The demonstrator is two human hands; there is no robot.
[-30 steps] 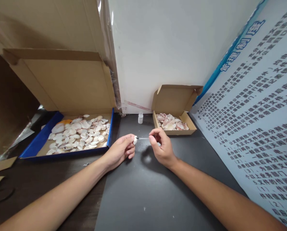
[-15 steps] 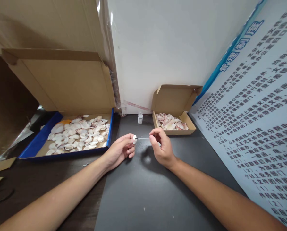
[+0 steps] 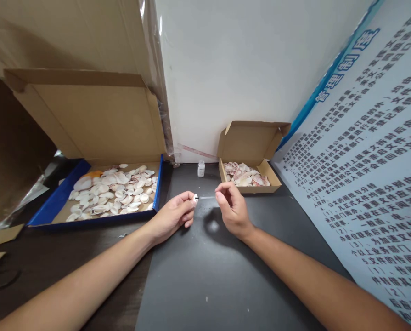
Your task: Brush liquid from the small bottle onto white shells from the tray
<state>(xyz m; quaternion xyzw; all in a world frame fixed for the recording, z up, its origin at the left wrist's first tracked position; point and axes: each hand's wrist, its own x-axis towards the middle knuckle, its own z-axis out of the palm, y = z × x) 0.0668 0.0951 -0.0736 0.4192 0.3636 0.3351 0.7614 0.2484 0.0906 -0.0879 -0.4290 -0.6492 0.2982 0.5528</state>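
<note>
My left hand pinches a small white seashell between thumb and forefinger, its other fingers curled in. My right hand is closed on a thin brush, a pale translucent stick held level with a dark tip pointing left. That dark tip meets the seashell, or lies right in front of it. Both hands are above the dark grey mat, and the right one casts a shadow there. Behind them stands a small clear bottle with a white label.
On the left, an open blue-edged cardboard box holds many white shells. A smaller open carton with reddish-white shells sits at the back right. A printed panel rises along the right side, and a white wall behind.
My left hand has shifted slightly right with the seashell, which now looks turned more edge-on. The brush and my right hand have barely moved.
</note>
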